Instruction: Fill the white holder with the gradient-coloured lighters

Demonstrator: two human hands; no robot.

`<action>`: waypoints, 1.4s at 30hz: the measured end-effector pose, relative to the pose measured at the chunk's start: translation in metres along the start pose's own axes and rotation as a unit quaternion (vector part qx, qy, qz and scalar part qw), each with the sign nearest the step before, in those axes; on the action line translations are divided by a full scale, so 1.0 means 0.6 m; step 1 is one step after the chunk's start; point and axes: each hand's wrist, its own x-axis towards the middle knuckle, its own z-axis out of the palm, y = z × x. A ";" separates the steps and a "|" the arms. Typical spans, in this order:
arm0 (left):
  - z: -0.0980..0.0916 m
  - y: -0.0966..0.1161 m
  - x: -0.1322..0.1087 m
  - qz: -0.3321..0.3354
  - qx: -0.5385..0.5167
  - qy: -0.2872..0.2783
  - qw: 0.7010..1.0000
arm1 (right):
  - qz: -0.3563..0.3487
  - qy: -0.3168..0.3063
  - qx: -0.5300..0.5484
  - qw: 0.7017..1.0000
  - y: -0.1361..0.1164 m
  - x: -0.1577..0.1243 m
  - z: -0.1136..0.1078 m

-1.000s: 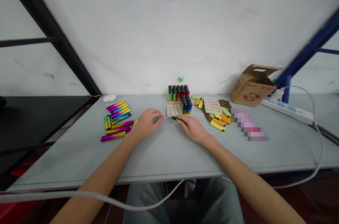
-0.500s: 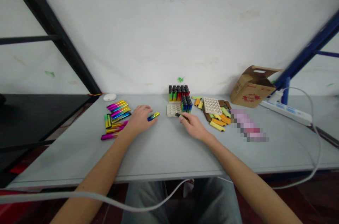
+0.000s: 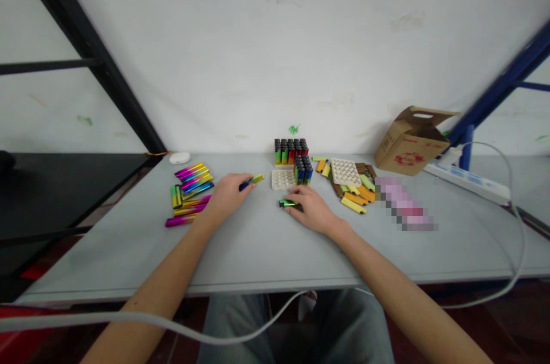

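Observation:
My left hand (image 3: 227, 196) is closed on a rainbow-coloured lighter shell (image 3: 251, 182), its blue and yellow end sticking out towards the white holed tray (image 3: 282, 179). My right hand (image 3: 310, 209) grips a dark lighter with a green body (image 3: 288, 203), held low over the grey table (image 3: 266, 243) just in front of that tray. Behind the tray stands a block of upright lighters (image 3: 290, 152), with a smaller blue group (image 3: 302, 171) beside it.
A pile of rainbow shells (image 3: 189, 192) lies left of my left hand. Right of the trays are a second holed tray (image 3: 345, 171), loose yellow and orange pieces (image 3: 354, 195), a cardboard box (image 3: 410, 141) and a power strip (image 3: 468, 180). A grey cable (image 3: 240, 335) hangs across the table's front edge.
My left hand went to the shell pile, picked up a rainbow shell and brought it towards the tray. My right hand shifted slightly with the dark lighter and now holds it lower.

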 end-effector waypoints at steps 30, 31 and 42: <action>0.011 0.066 -0.007 -0.006 -0.450 -0.028 0.893 | -0.027 0.140 0.127 0.982 -0.014 0.007 0.001; 0.011 0.065 -0.006 -0.009 -0.450 -0.029 0.893 | -0.026 0.139 0.133 0.981 -0.015 0.007 0.001; 0.017 0.075 -0.010 0.050 -0.439 -0.039 0.896 | 0.027 -0.026 0.366 0.930 -0.042 0.012 -0.018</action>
